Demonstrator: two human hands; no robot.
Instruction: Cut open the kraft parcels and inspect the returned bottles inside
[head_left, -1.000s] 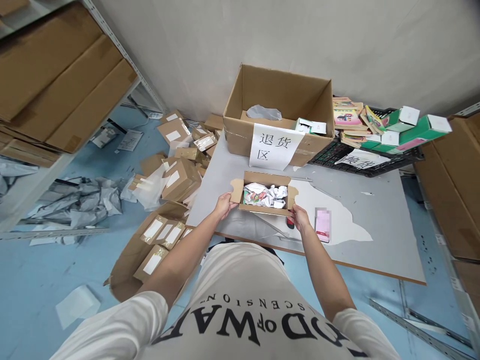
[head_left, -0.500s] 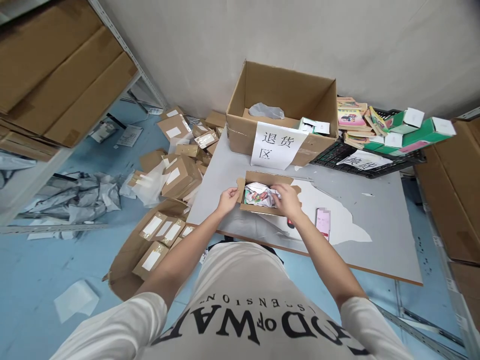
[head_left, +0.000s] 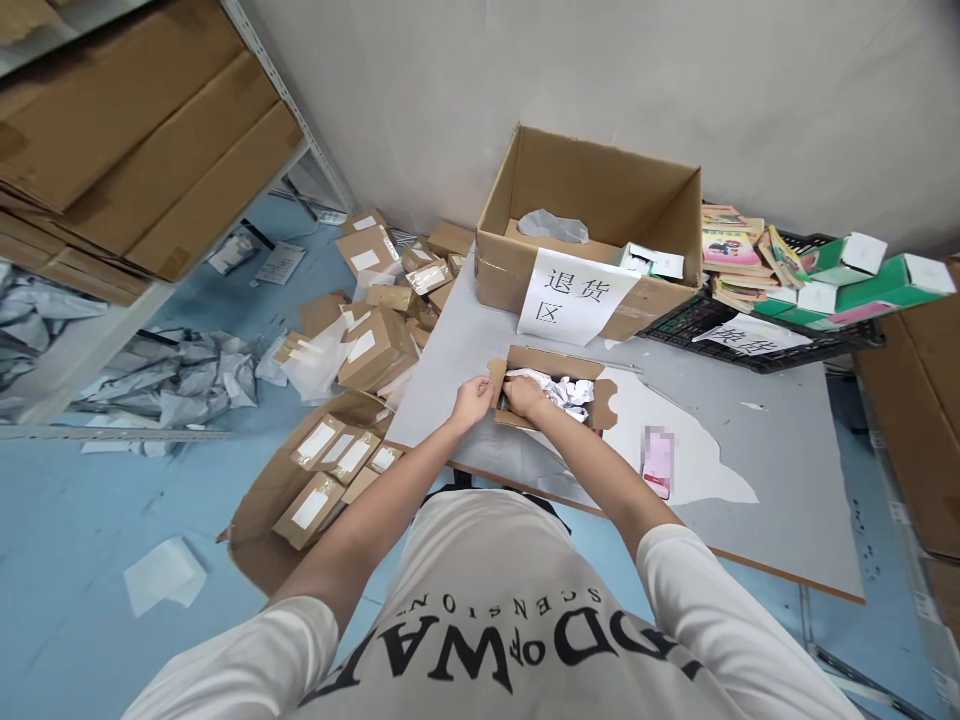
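Observation:
An opened small cardboard box (head_left: 553,358) sits on the grey table in front of me. My left hand (head_left: 473,401) is closed on its left end flap, thumb and fingers pinching the edge. Reaching into the box's left end is my right hand (head_left: 523,396); its fingertips are hidden inside, so I cannot see whether they grip anything. Crumpled white paper (head_left: 574,393) fills the middle and right of the box. A bit of green shows beside the right hand, at the left inner wall. The right end flap (head_left: 605,400) stands folded outward.
A large open carton (head_left: 495,270) with a paper sign stands behind. Right of it, a black crate (head_left: 679,325) holds books and green-white boxes. A phone (head_left: 658,462) lies on white paper. Left, a floor carton (head_left: 255,500) holds parcels, near a parcel pile (head_left: 379,345).
My right hand has moved left, from the box's right side to its left end. Crumpled white paper now covers the right part, where a colourful printed item showed. The view has shifted slightly.

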